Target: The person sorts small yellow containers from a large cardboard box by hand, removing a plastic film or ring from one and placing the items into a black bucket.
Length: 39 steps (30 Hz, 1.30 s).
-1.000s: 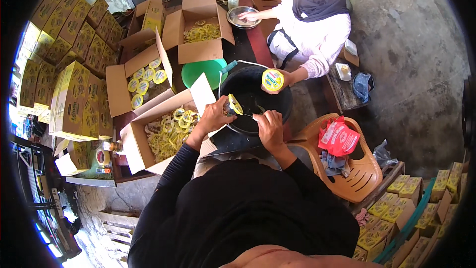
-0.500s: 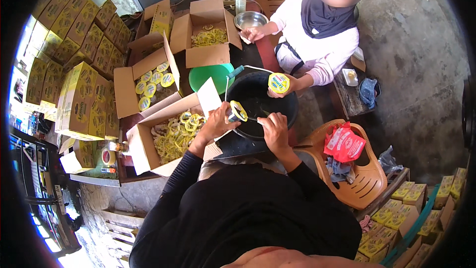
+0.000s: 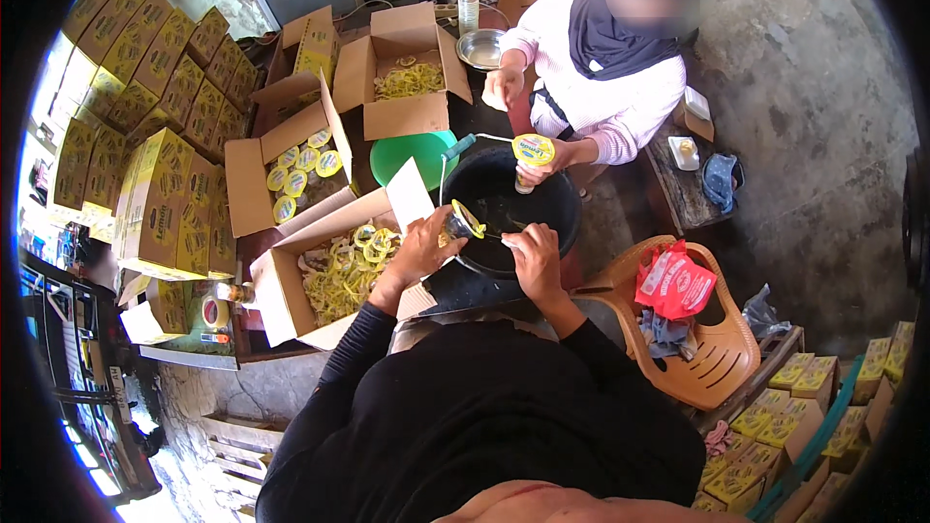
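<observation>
My left hand (image 3: 426, 244) is closed round a small plastic cup with a yellow lid (image 3: 463, 220), tilted above the black bucket (image 3: 533, 247) with its wire handle. My right hand (image 3: 533, 257) grips a thin tool (image 3: 502, 236) at the cup's lid; what kind of tool is too small to make out. A co-worker (image 3: 630, 97) across the bucket holds another yellow-lidded cup (image 3: 533, 150) in one hand and has the other hand (image 3: 501, 87) raised. Beside my left hand is an open carton (image 3: 286, 300) of yellow plastic rings and scraps; a green basin (image 3: 397, 153) sits behind it.
Cartons of lidded cups (image 3: 247, 184) and of scraps (image 3: 383, 107) stand on the table, near a steel bowl (image 3: 481, 39). Stacked boxes (image 3: 170, 203) fill the left. An orange chair (image 3: 702, 373) holding a red bag (image 3: 673, 281) and more boxes (image 3: 775, 426) are at right.
The co-worker's free hand has lifted from the steel bowl toward the middle, and their held cup has turned more upright. My hands stay at the cup; the view has shifted slightly.
</observation>
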Each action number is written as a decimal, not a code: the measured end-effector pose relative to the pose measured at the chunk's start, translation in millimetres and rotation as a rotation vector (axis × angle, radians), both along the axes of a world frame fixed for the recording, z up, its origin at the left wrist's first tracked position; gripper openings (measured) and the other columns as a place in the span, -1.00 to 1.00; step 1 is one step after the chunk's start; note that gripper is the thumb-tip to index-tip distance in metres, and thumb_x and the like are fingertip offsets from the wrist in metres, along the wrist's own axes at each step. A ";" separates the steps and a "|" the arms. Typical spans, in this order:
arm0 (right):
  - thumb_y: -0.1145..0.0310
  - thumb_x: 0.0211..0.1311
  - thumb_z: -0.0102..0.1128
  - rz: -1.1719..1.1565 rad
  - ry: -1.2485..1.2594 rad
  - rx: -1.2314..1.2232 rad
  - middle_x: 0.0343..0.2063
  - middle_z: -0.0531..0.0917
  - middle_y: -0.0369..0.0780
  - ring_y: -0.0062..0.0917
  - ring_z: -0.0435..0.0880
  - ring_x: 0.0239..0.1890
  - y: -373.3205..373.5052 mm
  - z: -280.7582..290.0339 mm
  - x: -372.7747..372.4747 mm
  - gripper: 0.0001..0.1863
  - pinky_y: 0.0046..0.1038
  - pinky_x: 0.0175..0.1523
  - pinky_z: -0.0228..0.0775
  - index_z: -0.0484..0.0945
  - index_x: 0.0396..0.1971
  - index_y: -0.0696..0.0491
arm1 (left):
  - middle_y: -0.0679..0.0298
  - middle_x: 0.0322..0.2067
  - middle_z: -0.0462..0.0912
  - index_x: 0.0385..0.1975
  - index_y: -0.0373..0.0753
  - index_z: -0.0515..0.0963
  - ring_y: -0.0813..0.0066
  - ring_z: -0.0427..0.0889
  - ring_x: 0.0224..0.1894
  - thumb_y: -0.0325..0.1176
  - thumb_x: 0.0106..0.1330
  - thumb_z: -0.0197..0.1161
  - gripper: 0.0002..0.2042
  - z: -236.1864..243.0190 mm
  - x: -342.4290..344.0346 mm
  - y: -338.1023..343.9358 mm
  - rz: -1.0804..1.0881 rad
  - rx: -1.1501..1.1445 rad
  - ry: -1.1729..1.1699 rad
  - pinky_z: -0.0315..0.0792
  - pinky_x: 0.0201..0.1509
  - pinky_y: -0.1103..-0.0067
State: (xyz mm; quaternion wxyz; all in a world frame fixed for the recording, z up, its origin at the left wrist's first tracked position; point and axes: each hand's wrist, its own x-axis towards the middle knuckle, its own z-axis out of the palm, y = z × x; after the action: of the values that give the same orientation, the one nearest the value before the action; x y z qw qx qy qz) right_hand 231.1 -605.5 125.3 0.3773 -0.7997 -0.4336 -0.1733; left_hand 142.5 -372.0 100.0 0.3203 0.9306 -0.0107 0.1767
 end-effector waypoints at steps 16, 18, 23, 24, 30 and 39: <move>0.53 0.09 0.23 -0.007 -0.094 -0.038 -0.46 0.44 -0.30 -0.40 0.50 -0.31 1.6 -1.9 -7.0 -0.82 -0.31 -0.12 0.28 0.61 -0.29 -0.01 | 0.04 -0.28 0.63 -0.10 -0.25 0.43 -0.03 0.64 -0.23 -0.25 0.00 0.48 -0.51 38.2 -1.4 -19.4 0.094 0.090 -0.021 0.49 -0.11 0.24; 0.54 0.07 0.25 -0.013 -0.112 -0.042 -0.46 0.44 -0.29 -0.38 0.50 -0.31 0.0 -2.5 -9.2 -0.81 -0.31 -0.12 0.28 0.62 -0.29 -0.01 | 0.06 -0.25 0.65 -0.11 -0.31 0.49 0.04 0.66 -0.18 -0.26 0.05 0.50 -0.54 40.4 -2.8 -18.3 0.031 -0.089 0.089 0.50 -0.10 0.32; 0.57 0.02 0.28 0.005 -0.018 0.006 -0.42 0.45 -0.26 -0.34 0.50 -0.27 -1.6 -4.3 -9.1 -0.77 -0.28 -0.10 0.27 0.62 -0.29 -0.01 | 0.08 -0.26 0.66 -0.09 -0.32 0.50 0.21 0.68 -0.23 -0.24 0.06 0.51 -0.53 38.8 -6.8 -15.9 -0.037 -0.348 0.233 0.50 -0.13 0.36; 0.58 0.02 0.29 0.005 0.027 0.008 -0.42 0.45 -0.26 -0.33 0.50 -0.26 -2.4 -4.2 -8.5 -0.77 -0.28 -0.10 0.26 0.62 -0.29 -0.01 | 0.07 -0.25 0.66 -0.07 -0.32 0.50 0.23 0.68 -0.24 -0.24 0.06 0.51 -0.52 40.9 -6.9 -14.5 -0.031 -0.382 0.280 0.50 -0.13 0.36; 0.58 0.02 0.30 0.007 0.080 -0.024 -0.42 0.45 -0.27 -0.33 0.49 -0.26 -5.6 6.6 -5.3 -0.78 -0.29 -0.10 0.27 0.62 -0.30 0.01 | -0.04 -0.21 0.64 0.00 -0.31 0.42 -0.07 0.64 -0.12 -0.18 0.12 0.45 -0.48 36.7 -13.4 -13.3 0.040 -0.230 0.138 0.50 -0.04 0.26; 0.53 0.09 0.27 0.016 -0.068 -0.035 -0.47 0.43 -0.30 -0.41 0.49 -0.30 -5.7 -2.5 -12.3 -0.83 -0.32 -0.11 0.28 0.62 -0.30 -0.01 | 0.06 -0.31 0.60 -0.10 -0.30 0.41 0.10 0.63 -0.22 -0.11 0.04 0.52 -0.44 33.3 -11.4 -13.4 -0.013 -0.344 0.205 0.46 -0.10 0.34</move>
State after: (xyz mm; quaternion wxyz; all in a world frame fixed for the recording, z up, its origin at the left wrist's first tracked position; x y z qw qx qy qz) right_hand 218.7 -611.2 122.8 0.3500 -0.7962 -0.4556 -0.1897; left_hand 131.1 -385.4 133.3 0.4750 0.8753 0.0464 0.0783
